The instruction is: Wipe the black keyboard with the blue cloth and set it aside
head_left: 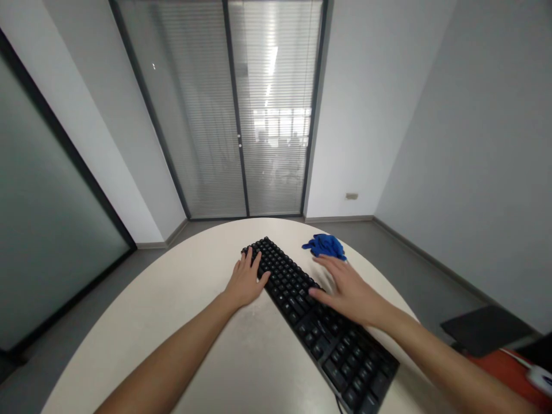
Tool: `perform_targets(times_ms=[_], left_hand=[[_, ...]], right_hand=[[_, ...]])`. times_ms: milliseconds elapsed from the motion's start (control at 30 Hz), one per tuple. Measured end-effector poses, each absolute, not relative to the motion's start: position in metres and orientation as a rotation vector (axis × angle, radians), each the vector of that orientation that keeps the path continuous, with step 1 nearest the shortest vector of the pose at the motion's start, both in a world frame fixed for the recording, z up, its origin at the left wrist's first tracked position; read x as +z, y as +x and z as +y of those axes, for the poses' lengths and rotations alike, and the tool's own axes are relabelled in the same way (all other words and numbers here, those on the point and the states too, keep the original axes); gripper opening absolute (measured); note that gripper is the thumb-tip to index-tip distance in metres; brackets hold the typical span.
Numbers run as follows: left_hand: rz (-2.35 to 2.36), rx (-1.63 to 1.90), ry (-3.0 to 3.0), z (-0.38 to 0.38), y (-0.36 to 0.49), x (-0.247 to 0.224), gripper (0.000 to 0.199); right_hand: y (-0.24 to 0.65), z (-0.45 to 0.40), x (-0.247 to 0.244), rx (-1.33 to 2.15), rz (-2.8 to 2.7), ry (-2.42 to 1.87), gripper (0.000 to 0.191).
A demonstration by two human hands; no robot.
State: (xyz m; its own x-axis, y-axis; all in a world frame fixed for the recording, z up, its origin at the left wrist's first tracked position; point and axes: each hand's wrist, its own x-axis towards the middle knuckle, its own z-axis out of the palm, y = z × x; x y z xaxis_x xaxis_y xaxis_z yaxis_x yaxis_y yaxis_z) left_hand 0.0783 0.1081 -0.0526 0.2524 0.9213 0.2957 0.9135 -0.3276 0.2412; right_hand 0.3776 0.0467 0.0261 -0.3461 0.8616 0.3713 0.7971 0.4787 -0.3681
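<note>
A black computer keyboard (297,299) lies slantwise on the round table, its number pad toward me at the lower right. On its far left end rest the fingers of my left hand (245,282), spread over the keys, with the thumb along the near edge. My right hand (347,290) reaches over the keyboard's middle; its thumb is above the keys and its fingers stretch toward a crumpled blue cloth (326,245). The fingertips are close to the cloth, but I cannot tell whether they touch it. Neither hand grips anything.
The cream round table (194,299) has a curved edge. A cable (338,404) leaves the keyboard at the bottom. To the right stand a dark chair-like shape (487,329) and something red (500,371). Behind are a glass partition with blinds (207,115) and white walls.
</note>
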Motion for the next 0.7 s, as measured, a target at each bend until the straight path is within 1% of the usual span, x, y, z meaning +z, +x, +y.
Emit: perform_targets(times_ms=[133, 267, 333, 400, 567, 700], left_hand=[[1.918, 0.607, 2.43, 0.106, 0.103, -0.047, 0.067], [2.07, 0.6, 2.307, 0.097, 0.119, -0.049, 0.066], [2.049, 0.62, 2.307, 0.093, 0.124, -0.053, 0.066], [2.004, 0.669, 2.305, 0.089, 0.126, -0.057, 0.066], [1.912, 0.782, 2.224, 0.078, 0.132, -0.06, 0.068], [1.894, 0.752, 2.195, 0.07, 0.134, -0.057, 0.071]], right_hand=[[0.379, -0.031, 0.005, 0.294, -2.396, -1.487, 0.104], [0.395, -0.069, -0.023, 0.173, -2.312, -1.53, 0.117], [0.397, -0.079, -0.03, 0.093, -2.246, -1.556, 0.119], [0.393, -0.085, -0.03, 0.048, -2.194, -1.587, 0.115], [0.376, -0.091, -0.006, -0.04, -2.133, -1.567, 0.107], [0.361, -0.098, 0.001, -0.114, -2.099, -1.579, 0.106]])
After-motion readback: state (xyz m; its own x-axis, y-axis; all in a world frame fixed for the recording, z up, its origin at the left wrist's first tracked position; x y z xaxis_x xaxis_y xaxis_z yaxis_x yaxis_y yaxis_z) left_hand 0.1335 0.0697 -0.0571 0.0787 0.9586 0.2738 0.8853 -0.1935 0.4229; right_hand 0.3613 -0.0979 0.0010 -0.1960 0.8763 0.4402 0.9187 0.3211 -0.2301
